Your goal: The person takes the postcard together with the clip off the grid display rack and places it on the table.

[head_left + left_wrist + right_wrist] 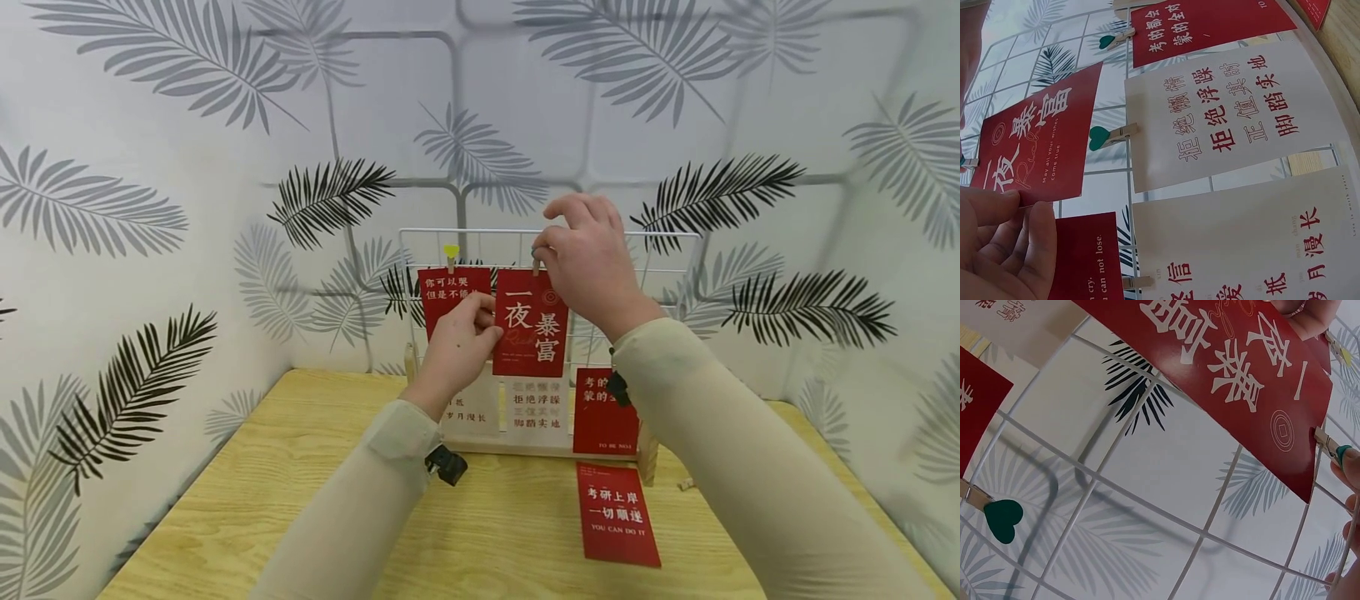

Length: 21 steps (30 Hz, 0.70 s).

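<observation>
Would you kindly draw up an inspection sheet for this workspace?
Surface: wood-grain table, with a loose red card lying in front of the stand.
Job's things: upright white wire grid with four clipped cards, red and white; a further red card, the held card, in front of it.
Clutter: small object, apparently a wooden clip, on the table at right.
Hands: left hand pinches the held card's edge; right hand pinches the heart clip at its top.
Cables: nothing seen.
Surroundings: leaf-patterned wall.

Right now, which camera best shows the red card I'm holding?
The head view: the red card shows upright, nearly whole. The left wrist view is closer, but sideways, your left hand covering part. The right wrist view crops its bottom.
</observation>
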Available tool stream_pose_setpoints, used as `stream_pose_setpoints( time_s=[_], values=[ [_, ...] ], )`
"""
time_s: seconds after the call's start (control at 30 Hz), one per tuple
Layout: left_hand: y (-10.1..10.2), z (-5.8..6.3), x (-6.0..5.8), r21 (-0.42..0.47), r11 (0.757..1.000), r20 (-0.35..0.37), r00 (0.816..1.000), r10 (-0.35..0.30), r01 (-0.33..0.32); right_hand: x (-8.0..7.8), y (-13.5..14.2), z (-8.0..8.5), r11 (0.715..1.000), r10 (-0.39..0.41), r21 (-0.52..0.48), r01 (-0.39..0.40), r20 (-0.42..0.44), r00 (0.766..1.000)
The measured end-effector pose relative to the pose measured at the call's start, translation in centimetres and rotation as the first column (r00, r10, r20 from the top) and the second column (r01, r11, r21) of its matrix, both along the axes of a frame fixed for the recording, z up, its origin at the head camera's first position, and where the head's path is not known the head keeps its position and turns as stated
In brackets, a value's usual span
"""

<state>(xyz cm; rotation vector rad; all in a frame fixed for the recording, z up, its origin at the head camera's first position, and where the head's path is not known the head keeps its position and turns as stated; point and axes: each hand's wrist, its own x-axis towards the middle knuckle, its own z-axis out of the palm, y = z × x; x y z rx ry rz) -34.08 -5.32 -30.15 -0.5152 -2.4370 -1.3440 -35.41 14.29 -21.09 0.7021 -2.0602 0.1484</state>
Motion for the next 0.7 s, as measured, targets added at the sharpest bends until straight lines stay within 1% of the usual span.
stream_pose_setpoints(
  time_s=[0.1, 0.27, 0.47, 0.6, 0.7],
  values=[
    [-0.01, 0.08, 0.05, -0.004, 1.0, 0.002, 1.0, -0.002, 0.002, 0.12, 0.07, 0.11, 1.0, -0.003, 0.01, 0.003, 0.008, 1.0],
    [0.0, 0.1, 0.08, 0.013, 1.0, 0.022, 1.0, -0.009, 0.009, 0.42, 0.11, 0.25, 1.0, -0.011, 0.029, 0.01, 0.029, 1.0],
    [-0.05, -0.07, -0.06, 0.039, 0.998, 0.042, 0.998, -0.048, 0.047, 0.68, 0.15, 0.24, 0.999, -0.022, 0.025, 0.021, 0.054, 0.998],
    [-0.15, -0.13, -0.18, 0.03, 0.998, 0.023, 0.998, -0.055, 0.055, 0.73, 0.19, 0.14, 1.0, -0.012, -0.002, 0.012, 0.073, 0.997],
    [-0.27, -0.08, -0.1, 0.026, 0.998, 0.01, 0.999, -0.052, 0.052, 0.71, 0.22, 0.05, 1.0, -0.006, -0.01, 0.007, 0.067, 0.998]
  ],
)
